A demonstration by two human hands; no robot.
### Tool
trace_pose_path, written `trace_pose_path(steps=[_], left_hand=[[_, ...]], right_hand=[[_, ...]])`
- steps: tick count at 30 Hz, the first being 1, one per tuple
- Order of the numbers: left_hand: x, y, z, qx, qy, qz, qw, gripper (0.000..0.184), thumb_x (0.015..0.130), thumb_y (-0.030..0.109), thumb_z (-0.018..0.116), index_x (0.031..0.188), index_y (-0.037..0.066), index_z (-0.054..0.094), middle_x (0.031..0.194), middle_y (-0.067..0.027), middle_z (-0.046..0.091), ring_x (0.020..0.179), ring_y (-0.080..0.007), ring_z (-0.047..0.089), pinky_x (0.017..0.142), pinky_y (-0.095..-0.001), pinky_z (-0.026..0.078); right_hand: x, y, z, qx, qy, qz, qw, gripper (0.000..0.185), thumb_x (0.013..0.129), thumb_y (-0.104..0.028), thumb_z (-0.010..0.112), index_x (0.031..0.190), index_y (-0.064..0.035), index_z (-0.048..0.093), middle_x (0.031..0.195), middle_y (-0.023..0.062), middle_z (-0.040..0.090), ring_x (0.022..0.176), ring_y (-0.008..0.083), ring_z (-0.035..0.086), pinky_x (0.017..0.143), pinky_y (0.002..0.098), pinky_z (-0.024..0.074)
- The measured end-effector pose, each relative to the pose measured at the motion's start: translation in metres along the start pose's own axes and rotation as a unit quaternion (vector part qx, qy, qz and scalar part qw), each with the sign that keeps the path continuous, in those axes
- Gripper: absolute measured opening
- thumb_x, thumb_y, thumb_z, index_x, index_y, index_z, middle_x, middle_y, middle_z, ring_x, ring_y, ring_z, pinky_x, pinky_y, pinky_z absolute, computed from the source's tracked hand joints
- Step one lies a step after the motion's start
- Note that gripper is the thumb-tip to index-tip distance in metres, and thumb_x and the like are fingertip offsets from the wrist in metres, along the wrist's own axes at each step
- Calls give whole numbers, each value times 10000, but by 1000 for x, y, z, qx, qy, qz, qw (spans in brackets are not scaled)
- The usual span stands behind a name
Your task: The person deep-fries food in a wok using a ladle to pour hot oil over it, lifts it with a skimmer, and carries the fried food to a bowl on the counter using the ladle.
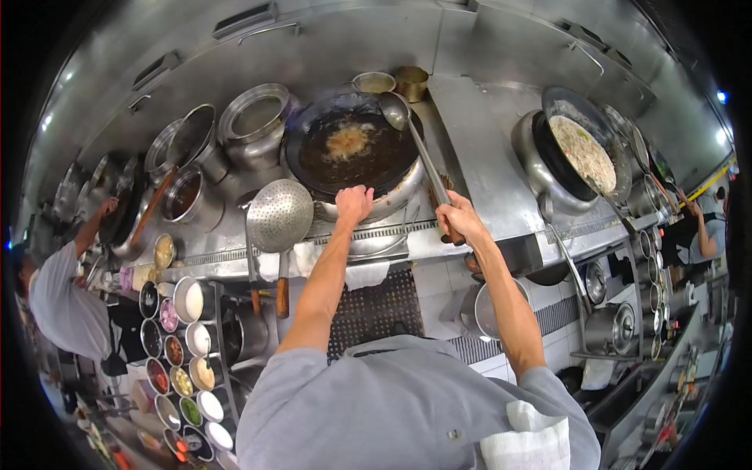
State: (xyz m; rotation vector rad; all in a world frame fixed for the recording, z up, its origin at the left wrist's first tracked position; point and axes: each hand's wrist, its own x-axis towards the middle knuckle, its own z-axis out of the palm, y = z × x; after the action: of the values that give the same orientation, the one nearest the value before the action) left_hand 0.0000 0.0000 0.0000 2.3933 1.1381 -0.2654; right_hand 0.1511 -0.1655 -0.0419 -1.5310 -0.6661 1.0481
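Note:
A large dark wok [313,157] sits on the range in front of me. Brown liquid fills its bottom, and a pale golden, frothy clump of food [348,142] lies in the middle. My left hand [355,204] is closed on the wok's near rim. In my right hand [462,219] is the handle of a long metal ladle [423,149]. The ladle's bowl rests over the wok's far right edge. Left of my left hand, a perforated skimmer [280,215] with a wooden handle lies across the counter's front edge.
Metal pots [254,117] stand left of the wok. At the right, another wok [564,102] holds pale rice-like food [582,153]. Ingredient tubs [189,299] line the lower left. A co-worker in a grey shirt [66,301] stands far left, another person [709,235] far right.

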Motion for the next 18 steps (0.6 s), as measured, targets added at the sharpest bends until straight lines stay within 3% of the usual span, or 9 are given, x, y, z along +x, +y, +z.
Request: trace_pose_path(steps=[3,5,7,9,10,12,15,16,18], left_hand=[[-21,18,16,-38,76,60,995,530,704,292,650,1138,46,471,1164,-245,463,1090,-324,445,852,-405,369],[-36,7,26,-92,442,211,867,527,705,226,655,1147,14,461,1095,-231,498,1000,-332,496,825,-410,394],[-61,-3,48,-146,464,225,844,551,706,175,647,1180,-6,432,1087,-216,502,959,-339,509,836,-406,401],[-91,-20,79,-351,238,189,885,468,747,160,628,1149,-22,472,1071,-174,552,978,-274,538,854,-353,415],[-110,-34,98,-405,108,145,896,403,773,141,616,1115,-35,497,1063,-144,575,982,-226,554,848,-327,428],[-152,-60,126,-466,54,129,874,311,793,142,601,1054,-19,548,981,-117,601,907,-183,570,792,-295,447],[-206,-108,168,-390,163,-26,906,293,772,231,594,938,-9,597,878,-123,603,826,-225,579,747,-299,446],[-225,-125,178,-470,61,-194,859,302,751,259,590,877,-15,600,818,-139,614,829,-259,581,760,-317,441],[-268,-140,199,-368,198,-276,866,303,758,254,533,834,-26,618,783,-164,631,722,-238,611,674,-330,461]], right_hand=[[7,-6,-12,-154,52,-9,987,286,711,-55,489,975,57,498,566,67,495,437,139,475,401,288,371],[24,4,11,-154,69,-21,985,217,713,-65,495,896,51,504,560,64,486,436,140,472,404,286,378],[23,5,34,-112,56,12,992,99,724,-58,491,795,11,481,545,43,468,415,128,449,387,271,368],[28,4,47,-83,40,43,995,55,736,-50,488,695,-29,458,530,23,451,394,117,426,370,256,358],[28,7,52,87,2,99,991,91,750,-58,494,674,-38,450,525,15,443,391,111,413,368,249,353],[28,9,58,334,-83,161,925,158,771,-43,481,623,-72,435,486,32,427,388,147,408,374,267,346],[20,0,64,473,-108,219,847,72,796,-62,470,743,-16,453,547,-7,426,425,99,418,389,223,346],[17,-3,66,484,-116,218,839,70,798,-61,468,799,5,446,565,-9,429,436,92,424,394,218,348],[16,-6,68,508,-139,206,825,155,799,-54,469,905,50,423,592,-4,440,449,86,430,403,212,352]])
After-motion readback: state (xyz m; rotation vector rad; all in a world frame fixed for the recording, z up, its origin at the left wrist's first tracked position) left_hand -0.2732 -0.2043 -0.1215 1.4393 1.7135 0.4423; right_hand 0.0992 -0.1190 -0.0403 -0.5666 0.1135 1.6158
